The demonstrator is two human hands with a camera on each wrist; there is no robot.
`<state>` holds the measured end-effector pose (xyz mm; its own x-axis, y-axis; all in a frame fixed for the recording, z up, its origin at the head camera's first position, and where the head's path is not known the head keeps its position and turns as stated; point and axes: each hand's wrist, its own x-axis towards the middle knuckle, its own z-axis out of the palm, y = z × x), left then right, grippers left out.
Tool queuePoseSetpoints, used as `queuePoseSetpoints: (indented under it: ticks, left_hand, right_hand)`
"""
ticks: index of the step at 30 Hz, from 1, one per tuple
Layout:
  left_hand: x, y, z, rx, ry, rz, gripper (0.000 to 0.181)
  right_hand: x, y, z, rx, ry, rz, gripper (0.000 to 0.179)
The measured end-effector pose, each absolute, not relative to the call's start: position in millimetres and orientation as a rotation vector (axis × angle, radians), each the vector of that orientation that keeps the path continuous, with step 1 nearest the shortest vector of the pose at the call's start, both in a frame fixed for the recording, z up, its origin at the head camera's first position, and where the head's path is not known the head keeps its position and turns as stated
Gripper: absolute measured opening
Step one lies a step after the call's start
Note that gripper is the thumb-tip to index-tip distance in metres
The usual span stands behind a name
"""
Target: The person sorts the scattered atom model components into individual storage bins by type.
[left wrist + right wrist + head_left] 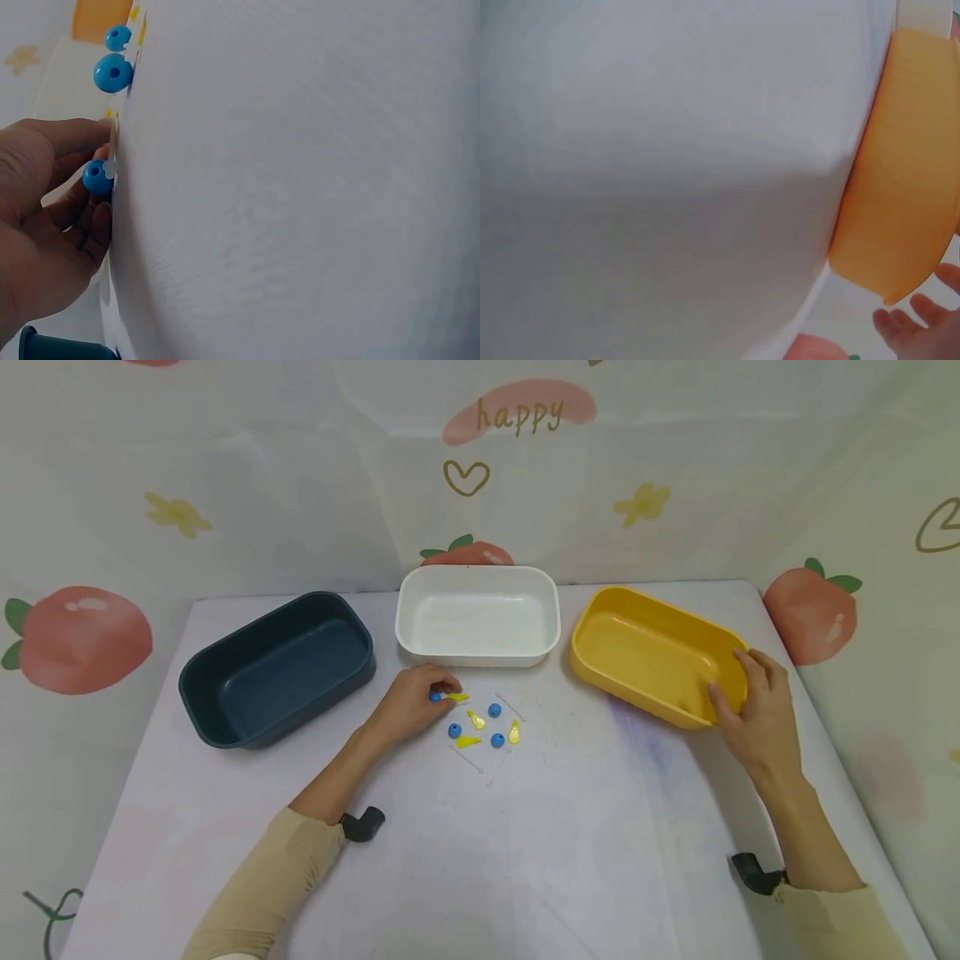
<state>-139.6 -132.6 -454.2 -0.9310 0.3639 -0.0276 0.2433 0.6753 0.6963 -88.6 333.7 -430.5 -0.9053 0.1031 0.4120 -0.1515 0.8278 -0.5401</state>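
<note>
In the head view, my left hand (412,703) bends over the loose pieces at mid-table. Thumb and fingertips come together at a small yellow teardrop-shaped piece (457,697) and seem to pinch it, though the contact is partly hidden. A blue bead (96,178) lies within the curve of those fingers. More blue beads (497,741) and yellow teardrop pieces (513,732) lie to the right, beside thin white sticks (467,760). At the near right corner of a yellow tray (637,681), my right hand (761,718) hangs over the rim, thumb and fingers apart, nothing visible between them.
A dark blue tray (300,722) stands at the left and a white tray (480,658) at the back middle. Behind the white-covered table (525,877) hangs a printed cloth (315,485). Black wrist devices (363,825) sit on both forearms.
</note>
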Motion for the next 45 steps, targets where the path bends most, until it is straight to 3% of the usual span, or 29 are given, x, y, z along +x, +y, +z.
queuePoseSetpoints:
  ticks: [11, 23, 32, 45]
  left_hand:
    - [-141, -132, -450, 0.483, 2.712, 1.106, 0.011]
    - [-140, -132, -449, 0.481, 2.689, 1.076, 0.02]
    - [-138, -130, -448, 0.477, 2.704, 1.039, 0.015]
    - [-140, -127, -451, 0.498, 2.779, 0.979, 0.009]
  right_hand:
    - [-89, 334, -432, -0.129, -2.651, 0.892, 0.052]
    - [-88, 330, -431, -0.298, -2.664, 0.93, 0.052]
    - [-87, 333, -428, -0.543, -2.74, 1.046, 0.056]
    - [-92, 341, -432, -0.605, -2.675, 1.222, 0.054]
